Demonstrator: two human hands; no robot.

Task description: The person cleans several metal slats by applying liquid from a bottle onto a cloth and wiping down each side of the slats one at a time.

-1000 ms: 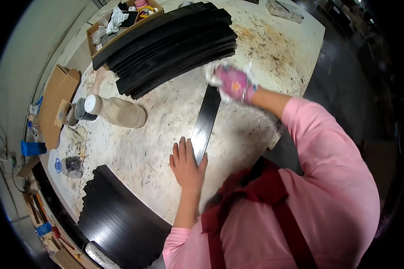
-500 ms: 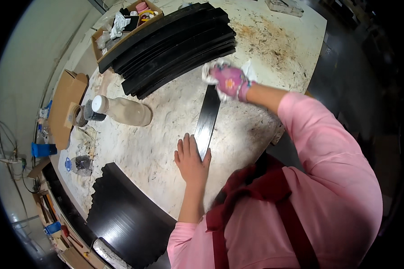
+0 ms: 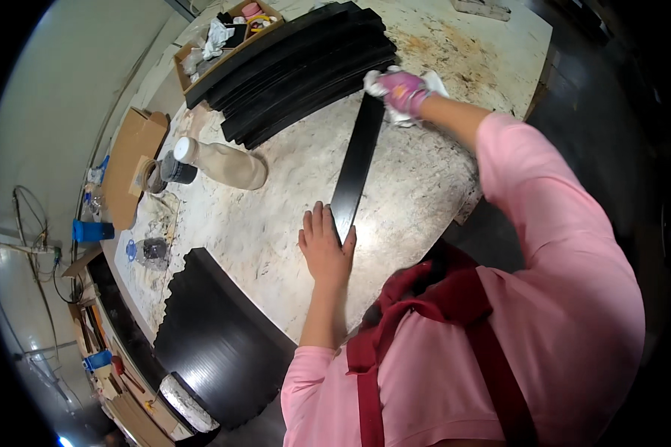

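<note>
Strip [image 3: 361, 160]: black, flat on table [image 3: 265, 235], between your hands.
Left hand [image 3: 328, 249]: fingers spread, unclenched, probably bracing near end.
Right hand [image 3: 402, 91]: gloved, grasping white cloth [image 3: 374, 83] against far end.
Stack [image 3: 306, 71]: beyond, apparently kept within reach.

The strip [image 3: 360, 156] is black, the cloth [image 3: 404, 119] white, the glove [image 3: 404, 92] pink-purple (its blurred orange patch may be a flower).

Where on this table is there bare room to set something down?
Between the bottle and the strip, short of the stack; also right of the strip, nearer than the cloth. Crowded: under the stack, and near left, where black pieces spread.
</note>
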